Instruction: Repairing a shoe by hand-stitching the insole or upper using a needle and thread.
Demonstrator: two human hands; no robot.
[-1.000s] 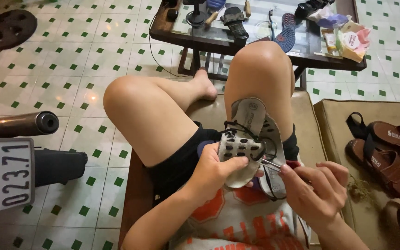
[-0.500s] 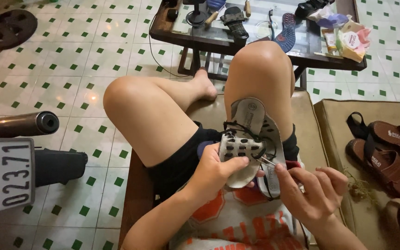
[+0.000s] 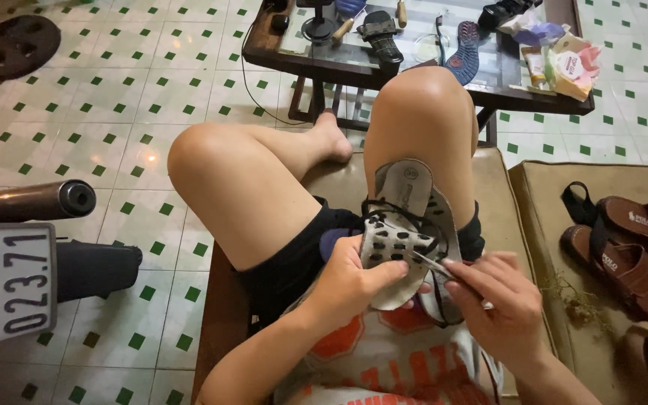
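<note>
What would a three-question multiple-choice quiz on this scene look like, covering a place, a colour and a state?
1. Where do the brown sandals lie?
A. On the tiled floor
B. On the cushion right of the person
C. On the glass table

2. What colour are the small squares in the floor tiles?
A. Green
B. Red
C. Blue

3. How is the grey shoe held?
A. Lying untouched on the floor
B. Hanging from a hook
C. Gripped by the left hand against the thigh

Answers:
1 B, they rest on the tan cushion.
2 A, green squares dot the white tiles.
3 C, the left hand clasps it while the right hand holds a thin tool to it.
</note>
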